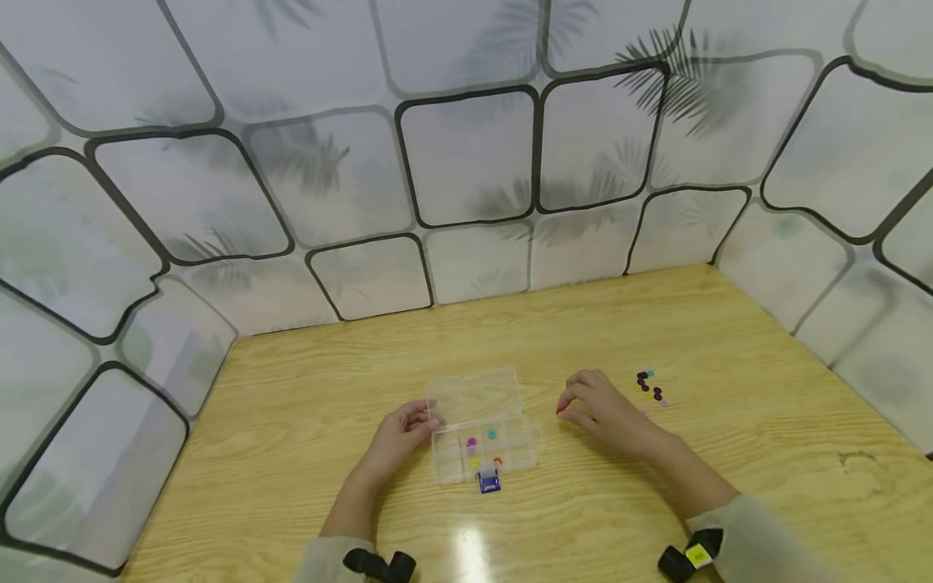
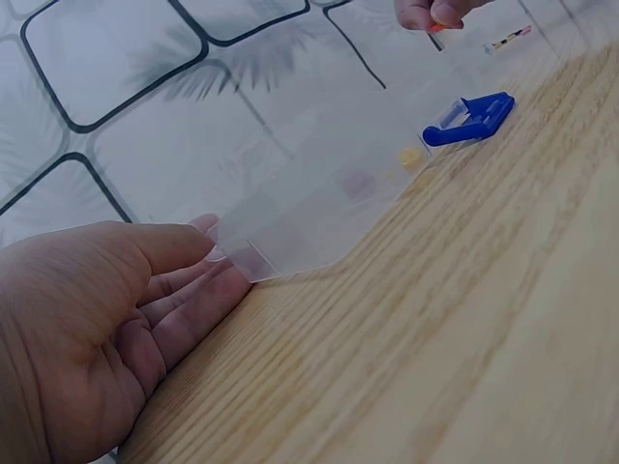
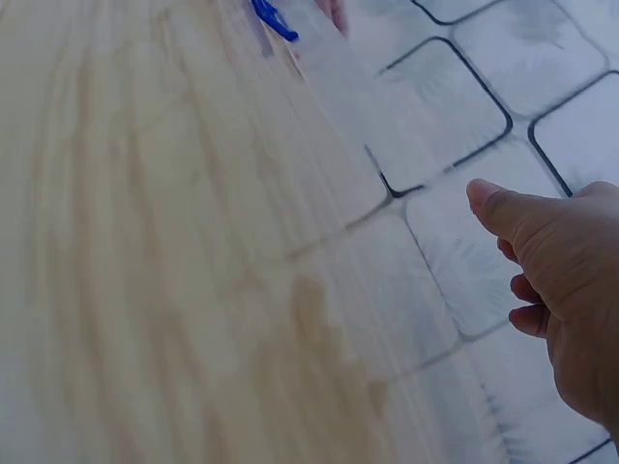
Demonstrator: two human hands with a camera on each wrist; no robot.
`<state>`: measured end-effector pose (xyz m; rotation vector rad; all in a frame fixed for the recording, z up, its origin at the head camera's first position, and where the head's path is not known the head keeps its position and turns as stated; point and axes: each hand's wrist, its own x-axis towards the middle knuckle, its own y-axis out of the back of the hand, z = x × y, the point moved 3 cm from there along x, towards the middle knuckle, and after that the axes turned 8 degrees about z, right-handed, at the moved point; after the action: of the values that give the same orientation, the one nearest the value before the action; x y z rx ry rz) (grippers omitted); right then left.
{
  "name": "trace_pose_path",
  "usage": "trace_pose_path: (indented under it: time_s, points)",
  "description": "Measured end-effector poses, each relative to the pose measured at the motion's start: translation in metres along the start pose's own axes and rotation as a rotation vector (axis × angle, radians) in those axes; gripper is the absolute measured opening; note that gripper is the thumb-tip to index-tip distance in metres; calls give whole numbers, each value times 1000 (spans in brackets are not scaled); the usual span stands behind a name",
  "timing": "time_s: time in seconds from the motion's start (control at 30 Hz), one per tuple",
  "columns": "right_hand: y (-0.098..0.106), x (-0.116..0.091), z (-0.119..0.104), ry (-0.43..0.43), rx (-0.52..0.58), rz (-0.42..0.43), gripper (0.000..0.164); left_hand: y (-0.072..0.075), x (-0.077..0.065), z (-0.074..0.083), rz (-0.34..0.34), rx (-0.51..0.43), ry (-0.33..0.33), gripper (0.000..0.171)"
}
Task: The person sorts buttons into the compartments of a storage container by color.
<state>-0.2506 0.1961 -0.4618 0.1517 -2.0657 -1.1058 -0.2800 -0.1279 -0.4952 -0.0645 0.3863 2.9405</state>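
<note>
The right grip (image 1: 601, 411) pinches a small red piece (image 1: 560, 410) to the right of the clear box (image 1: 448, 468); this fingertip hold could slip and drop it on the desk (image 1: 306, 441). The left grip (image 1: 401, 433) holds the box's left edge, where a tug could shift everything. The blue clip (image 1: 489, 482) is at the front edge; loose pieces (image 1: 658, 393) lie beyond the right grip.

counted two hands (image 1: 397, 442), one clear box (image 1: 448, 455), one blue plastic thingy (image 2: 490, 115), two wrist cams (image 1: 401, 567), loose bits (image 1: 658, 393) were too tiny tbh
</note>
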Motion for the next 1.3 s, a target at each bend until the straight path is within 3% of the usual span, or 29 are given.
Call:
trace_pose_path:
  time_s: [0.2,0.37,0.5,0.73,1.13,1.3]
  points:
    - [-15,16,-22,129,10,29,12,1,-1,0,3,-3,8,40]
    - [-28,26,-42,133,40,-50,5,0,-1,0,-2,-1,-2,40]
    - [-37,30,-56,146,58,-94,11,2,-1,0,2,-7,10,40]
    - [-49,31,-64,251,23,-75,8,1,0,-1,-10,-16,6,40]
    - [-48,29,-63,209,43,-46,11,1,1,-3,-3,-9,4,40]
    - [-42,27,-57,122,55,-66,12,1,1,-1,0,-7,10,40]
